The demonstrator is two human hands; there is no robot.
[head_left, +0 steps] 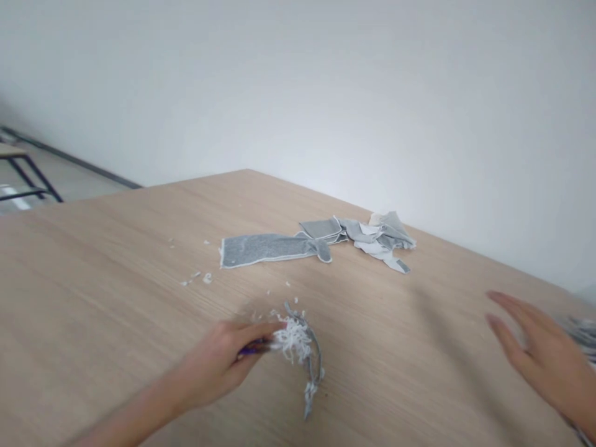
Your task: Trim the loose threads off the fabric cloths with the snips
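My left hand (233, 354) is closed just above the table, its fingers pinching a fluffy bunch of white thread scraps (294, 340). A thin grey trimming strip (318, 357) curves down beside the bunch. Something small, dark and purple (251, 349) shows between the fingers; its kind cannot be made out. Over the right side of the table, my right hand (540, 347) is open, with thumb and fingers apart and nothing in them. Beyond both hands lies a flat grey cloth piece with white stitched edges (261, 248).
Overlapping grey cloth pieces (321, 228) and a crumpled light-grey heap (384, 236) lie near the wall (326, 93). Small white scraps (207, 278) dot the wooden table (116, 279). A grey striped pile (584, 335) sits at the right edge. A stool-like frame (32, 174) stands far left.
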